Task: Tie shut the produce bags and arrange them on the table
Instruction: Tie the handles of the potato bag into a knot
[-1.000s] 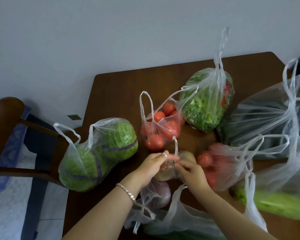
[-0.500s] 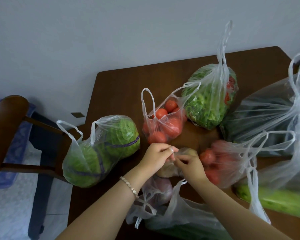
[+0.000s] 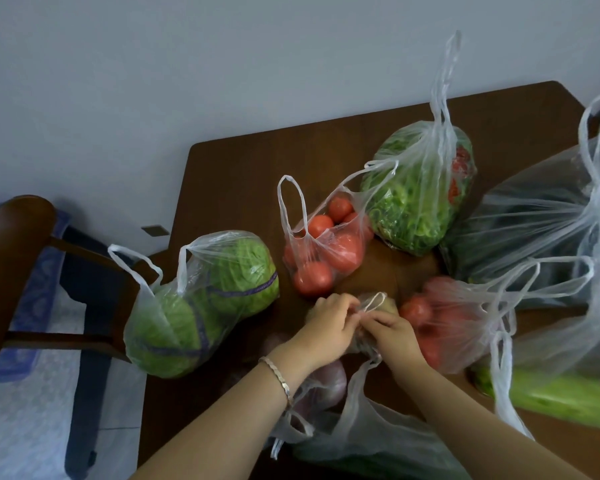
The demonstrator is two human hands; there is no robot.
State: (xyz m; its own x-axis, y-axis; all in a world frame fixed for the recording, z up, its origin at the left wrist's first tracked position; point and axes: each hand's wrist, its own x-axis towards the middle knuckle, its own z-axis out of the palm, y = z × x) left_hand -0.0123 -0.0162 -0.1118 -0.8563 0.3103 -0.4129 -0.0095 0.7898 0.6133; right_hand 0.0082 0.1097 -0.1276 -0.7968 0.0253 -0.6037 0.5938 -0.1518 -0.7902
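Several clear plastic produce bags lie on a dark wooden table (image 3: 243, 174). My left hand (image 3: 329, 323) and my right hand (image 3: 392, 332) meet over a small bag of pale potatoes (image 3: 381, 303), each pinching one of its thin handles; a small loop stands up between my fingers. Around them sit a bag of green cabbages (image 3: 205, 303) at the left, an open-handled tomato bag (image 3: 326, 251) just beyond my hands, a leafy greens bag (image 3: 416, 195), and another tomato bag (image 3: 447, 320) at the right. A bag of onions (image 3: 326, 379) lies under my left wrist.
A large dark-filled bag (image 3: 541, 230) and a long green gourd bag (image 3: 561, 400) crowd the right side. A limp bag (image 3: 378, 441) lies at the near edge. A wooden chair (image 3: 18, 271) stands left of the table, against a white wall.
The handle strip that stood up above my hands has been drawn down into a small loop between my fingers. My hands have closed in together over the potato bag.
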